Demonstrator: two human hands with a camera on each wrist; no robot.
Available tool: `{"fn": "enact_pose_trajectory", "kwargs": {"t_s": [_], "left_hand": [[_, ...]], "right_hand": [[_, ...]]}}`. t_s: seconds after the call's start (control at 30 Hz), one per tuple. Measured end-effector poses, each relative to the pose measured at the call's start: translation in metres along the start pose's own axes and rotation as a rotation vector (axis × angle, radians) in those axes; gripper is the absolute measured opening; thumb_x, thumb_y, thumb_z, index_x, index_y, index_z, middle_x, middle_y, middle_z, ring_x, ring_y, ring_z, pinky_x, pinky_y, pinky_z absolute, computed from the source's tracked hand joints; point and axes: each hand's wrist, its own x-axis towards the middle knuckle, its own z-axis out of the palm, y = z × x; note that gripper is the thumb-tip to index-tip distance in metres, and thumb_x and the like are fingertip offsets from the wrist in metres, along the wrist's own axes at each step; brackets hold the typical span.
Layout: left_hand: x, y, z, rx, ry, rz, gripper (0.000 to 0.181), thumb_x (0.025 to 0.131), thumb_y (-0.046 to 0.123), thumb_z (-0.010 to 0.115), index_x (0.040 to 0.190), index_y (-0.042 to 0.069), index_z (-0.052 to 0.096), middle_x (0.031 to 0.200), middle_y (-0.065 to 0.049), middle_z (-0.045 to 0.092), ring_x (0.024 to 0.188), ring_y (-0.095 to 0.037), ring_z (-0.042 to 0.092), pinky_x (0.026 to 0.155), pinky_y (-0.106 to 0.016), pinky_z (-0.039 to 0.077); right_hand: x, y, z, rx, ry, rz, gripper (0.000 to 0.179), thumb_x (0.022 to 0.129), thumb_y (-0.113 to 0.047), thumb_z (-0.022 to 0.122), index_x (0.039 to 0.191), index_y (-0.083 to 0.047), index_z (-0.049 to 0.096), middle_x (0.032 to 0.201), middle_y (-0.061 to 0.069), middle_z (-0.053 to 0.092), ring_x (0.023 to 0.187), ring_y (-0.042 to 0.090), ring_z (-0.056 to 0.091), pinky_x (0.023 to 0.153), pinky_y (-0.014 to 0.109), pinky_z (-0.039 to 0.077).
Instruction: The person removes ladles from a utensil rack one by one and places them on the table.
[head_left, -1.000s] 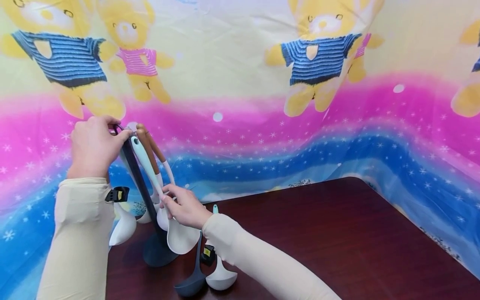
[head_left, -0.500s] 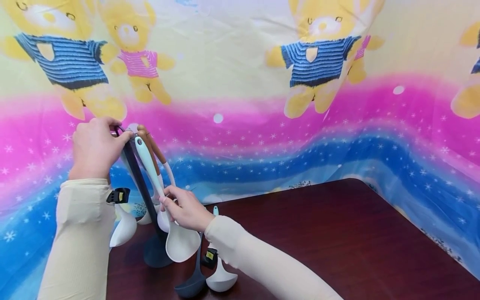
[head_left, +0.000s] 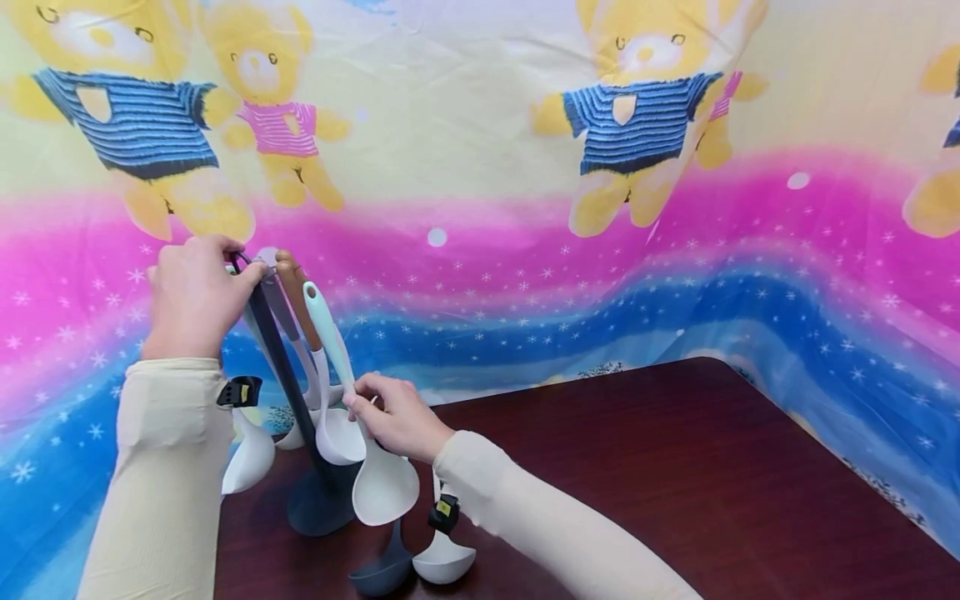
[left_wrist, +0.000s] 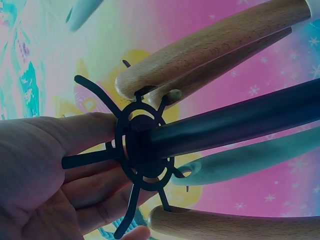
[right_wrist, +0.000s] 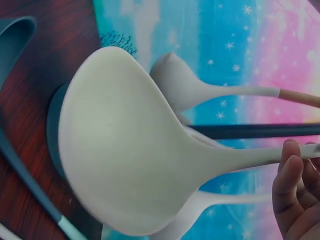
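My left hand [head_left: 198,292] grips the top of a black utensil stand [head_left: 281,367]; in the left wrist view its fingers lie behind the ring of hooks [left_wrist: 142,145]. My right hand [head_left: 397,412] pinches the lower handle of a ladle [head_left: 385,487] with a mint-green handle and a white bowl. The ladle's handle end, with its hole, stands apart from the hooks, to the stand's right. In the right wrist view the ladle's wide bowl [right_wrist: 120,145] fills the middle, overlapping the stand's pole [right_wrist: 250,131]. Thumb and fingertips meet on its neck.
Wood-handled utensils [left_wrist: 200,55] and a green-handled one [left_wrist: 245,157] hang from the hooks. A dark grey ladle [head_left: 384,572] and a white ladle [head_left: 444,560] lie on the brown table [head_left: 637,475] near its front. A bear-patterned cloth [head_left: 480,167] hangs behind.
My right hand has moved the mint-handled ladle rightward and slightly down, its handle end shifting off from the stand's top. My left hand has stayed at the stand's top.
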Motion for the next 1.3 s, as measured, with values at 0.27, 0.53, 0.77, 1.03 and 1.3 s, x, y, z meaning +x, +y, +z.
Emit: {"fn": "enact_pose_trajectory", "kwargs": {"t_s": [0.27, 0.53, 0.77, 1.03, 1.3], "left_hand": [[0.0, 0.0, -0.003, 0.029, -0.021, 0.007, 0.051, 0.1, 0.033, 0.058, 0.129, -0.008, 0.06, 0.105, -0.034, 0.065, 0.094, -0.049, 0.053, 0.079, -0.059, 0.048], [0.0, -0.002, -0.005, 0.071, -0.019, 0.023, 0.048, 0.098, 0.03, 0.063, 0.126, -0.008, 0.062, 0.098, -0.032, 0.067, 0.082, -0.046, 0.054, 0.059, -0.048, 0.05], [0.001, -0.004, -0.004, 0.079, -0.017, 0.037, 0.046, 0.098, 0.029, 0.063, 0.125, -0.008, 0.063, 0.099, -0.033, 0.067, 0.084, -0.047, 0.055, 0.068, -0.054, 0.05], [0.0, -0.005, -0.005, 0.083, -0.023, 0.042, 0.043, 0.097, 0.028, 0.064, 0.124, -0.006, 0.064, 0.097, -0.03, 0.069, 0.08, -0.044, 0.057, 0.064, -0.05, 0.046], [0.0, -0.003, -0.007, 0.057, -0.026, 0.041, 0.043, 0.097, 0.028, 0.064, 0.125, -0.005, 0.064, 0.099, -0.03, 0.069, 0.077, -0.04, 0.058, 0.057, -0.043, 0.045]], "right_hand": [[-0.011, 0.021, -0.019, -0.045, 0.024, 0.027, 0.02, 0.104, -0.032, 0.055, 0.1, -0.018, 0.069, 0.082, -0.005, 0.066, 0.065, 0.011, 0.057, 0.06, 0.026, 0.052], [-0.021, 0.043, -0.04, -0.066, 0.052, 0.064, 0.02, 0.103, -0.03, 0.057, 0.106, -0.015, 0.07, 0.082, 0.0, 0.071, 0.072, 0.016, 0.067, 0.062, 0.029, 0.056], [-0.033, 0.066, -0.054, -0.068, 0.057, 0.174, 0.017, 0.104, -0.029, 0.055, 0.102, -0.015, 0.065, 0.074, 0.0, 0.068, 0.064, 0.033, 0.065, 0.052, 0.031, 0.054], [-0.046, 0.096, -0.063, -0.111, 0.043, 0.29, 0.021, 0.105, -0.025, 0.053, 0.098, -0.011, 0.066, 0.075, 0.016, 0.07, 0.053, 0.032, 0.06, 0.047, 0.041, 0.055], [-0.055, 0.116, -0.074, -0.156, 0.025, 0.401, 0.021, 0.103, -0.018, 0.054, 0.089, -0.007, 0.065, 0.071, 0.018, 0.07, 0.056, 0.038, 0.063, 0.05, 0.043, 0.056]]}}
